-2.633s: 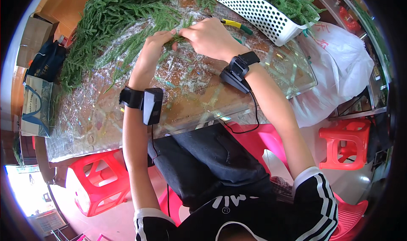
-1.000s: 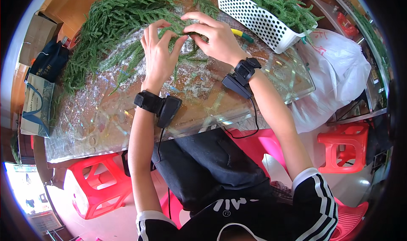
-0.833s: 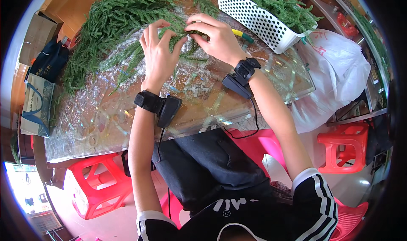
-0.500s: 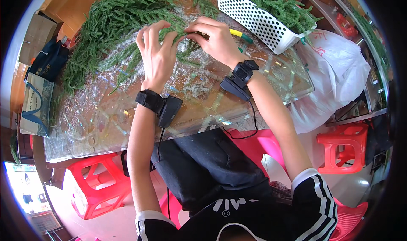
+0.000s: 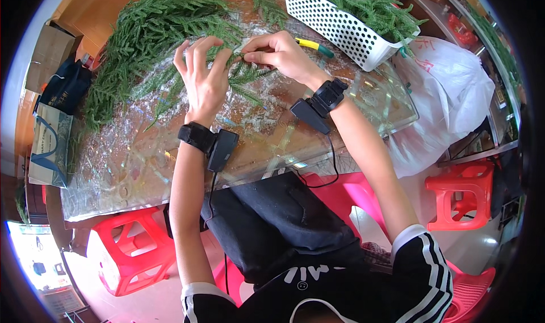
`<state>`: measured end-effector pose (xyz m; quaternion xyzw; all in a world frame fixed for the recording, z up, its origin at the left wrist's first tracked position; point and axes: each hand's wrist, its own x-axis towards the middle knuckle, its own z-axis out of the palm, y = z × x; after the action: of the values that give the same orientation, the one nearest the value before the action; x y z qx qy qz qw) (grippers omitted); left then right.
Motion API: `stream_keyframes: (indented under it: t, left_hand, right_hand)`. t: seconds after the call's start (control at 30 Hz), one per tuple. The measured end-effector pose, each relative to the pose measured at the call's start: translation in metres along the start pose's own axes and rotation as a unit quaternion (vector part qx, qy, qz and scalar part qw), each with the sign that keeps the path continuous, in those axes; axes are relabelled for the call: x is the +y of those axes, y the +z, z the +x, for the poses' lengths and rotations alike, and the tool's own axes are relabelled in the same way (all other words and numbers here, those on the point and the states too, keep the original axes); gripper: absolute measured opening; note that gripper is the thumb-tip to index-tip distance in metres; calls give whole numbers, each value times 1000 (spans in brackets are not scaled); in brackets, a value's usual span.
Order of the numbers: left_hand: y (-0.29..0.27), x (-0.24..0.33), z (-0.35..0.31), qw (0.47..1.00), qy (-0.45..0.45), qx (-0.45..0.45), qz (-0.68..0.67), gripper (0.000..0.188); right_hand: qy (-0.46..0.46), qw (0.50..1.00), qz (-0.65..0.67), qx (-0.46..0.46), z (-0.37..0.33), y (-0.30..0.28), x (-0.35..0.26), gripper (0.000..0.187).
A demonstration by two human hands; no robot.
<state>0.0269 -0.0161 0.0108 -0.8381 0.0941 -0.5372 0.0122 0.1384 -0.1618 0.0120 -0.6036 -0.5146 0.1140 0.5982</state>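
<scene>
Both my hands work over the table on an artificial pine sprig [image 5: 245,83], whose green needles hang below and between the fingers. My right hand [image 5: 282,58] pinches the sprig's stem between thumb and forefinger. With curved fingers, my left hand [image 5: 203,78] holds the green part at its fingertips; its exact grip is partly hidden by the needles. A big heap of green artificial pine branches [image 5: 142,42] lies beyond and left of my left hand. Just past my right hand rests a yellow and dark green tool handle [image 5: 313,45], the rest of it hidden behind the hand.
White flakes lie scattered over the clear-covered table [image 5: 136,164]. A perforated white basket [image 5: 335,30] full of pine branches stands at the far right, beside a white plastic bag [image 5: 448,90]. Paper bags [image 5: 50,141] stand at the left edge. Red stools [image 5: 133,246] are below.
My right hand has come slightly lower and to the left, its thumb and forefinger still on the stem. The left hand has shifted a little toward me, and more of the sprig's needles show.
</scene>
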Motion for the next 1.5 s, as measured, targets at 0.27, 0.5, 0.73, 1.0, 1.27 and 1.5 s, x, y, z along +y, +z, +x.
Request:
stream_keyframes:
  t: [0.27,0.5,0.73,1.0,1.27,1.5]
  left_hand:
    - [-2,-3,4,998,32,13,-49,29]
    - [-13,-9,3,996,81,-29,-38,33]
    - [-16,-4,1,994,96,-53,-28,40]
    - [-23,4,9,989,150,-11,3,37]
    - [-27,10,12,990,139,11,-15,36]
    - [-26,7,15,986,161,27,25,39]
  right_hand:
    - [179,909,366,-91,-4,-5,2,15]
    - [186,948,228,-117,-2,-11,-2,13]
    - [173,954,204,-136,-3,-12,-5,13]
    - [201,921,259,-212,-5,-21,-9,14]
    - [211,913,277,-213,-7,-20,-11,19]
    - [232,935,208,-171,-5,-21,-9,24]
